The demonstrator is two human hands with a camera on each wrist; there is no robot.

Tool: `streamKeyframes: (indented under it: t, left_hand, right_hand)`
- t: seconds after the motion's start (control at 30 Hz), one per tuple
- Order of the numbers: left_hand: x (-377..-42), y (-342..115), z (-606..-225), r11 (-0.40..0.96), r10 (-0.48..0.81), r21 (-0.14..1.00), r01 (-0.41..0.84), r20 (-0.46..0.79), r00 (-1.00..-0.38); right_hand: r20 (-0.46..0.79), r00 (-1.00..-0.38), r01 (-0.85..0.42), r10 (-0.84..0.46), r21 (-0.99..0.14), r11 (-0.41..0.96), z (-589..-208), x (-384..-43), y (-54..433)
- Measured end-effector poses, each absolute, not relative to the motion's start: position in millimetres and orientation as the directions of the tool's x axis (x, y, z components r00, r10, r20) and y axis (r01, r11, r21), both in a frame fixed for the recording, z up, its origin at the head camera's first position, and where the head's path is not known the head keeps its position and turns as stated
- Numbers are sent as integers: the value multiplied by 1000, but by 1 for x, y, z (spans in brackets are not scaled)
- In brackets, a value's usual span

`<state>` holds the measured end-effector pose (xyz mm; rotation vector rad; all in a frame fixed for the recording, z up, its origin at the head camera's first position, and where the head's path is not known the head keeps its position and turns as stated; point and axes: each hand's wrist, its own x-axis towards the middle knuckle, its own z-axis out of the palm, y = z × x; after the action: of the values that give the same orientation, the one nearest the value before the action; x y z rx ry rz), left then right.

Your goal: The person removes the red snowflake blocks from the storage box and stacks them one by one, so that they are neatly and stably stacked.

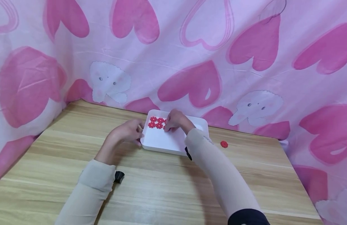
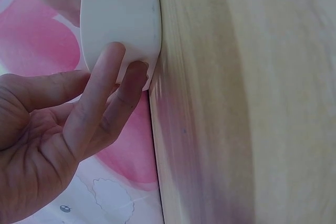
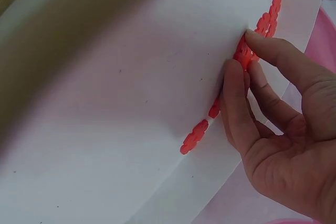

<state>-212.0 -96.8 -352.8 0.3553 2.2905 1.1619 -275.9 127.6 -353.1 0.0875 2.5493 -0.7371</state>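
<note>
Within the shallow white tray (image 1: 167, 140), several red flower-shaped discs (image 1: 152, 125) lie in rows at the left back. My right hand (image 1: 174, 120) reaches over the tray and pinches a red flower-shaped disc (image 3: 242, 53) between thumb and fingers, low over the tray floor beside the other discs. More discs (image 3: 194, 137) show on both sides of those fingers in the right wrist view. At the tray's left end, my left hand (image 1: 129, 131) rests its fingertips on the outer wall. Its extended fingers (image 2: 97, 93) touch that wall in the left wrist view.
A single red flower-shaped disc (image 1: 224, 144) lies on the wooden table (image 1: 150, 187) to the right of the tray. Behind the tray hangs a pink curtain (image 1: 150, 68) with hearts, close along the table's back edge. My right forearm crosses the tray's right part.
</note>
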Motion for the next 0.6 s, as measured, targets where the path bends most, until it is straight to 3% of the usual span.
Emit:
streamKeyframes:
  t: [0.3,0.6]
  left_hand:
    - [-212,-97,-353,600,467,800,22,-327,-822]
    - [-211,-96,-354,603,463,798,22,-327,-824]
  right_hand:
    - [-445,-886,176,-131,-584,792,-359,-280,143]
    - [-455,-880,196,-137,-609,769,-356,-278,156]
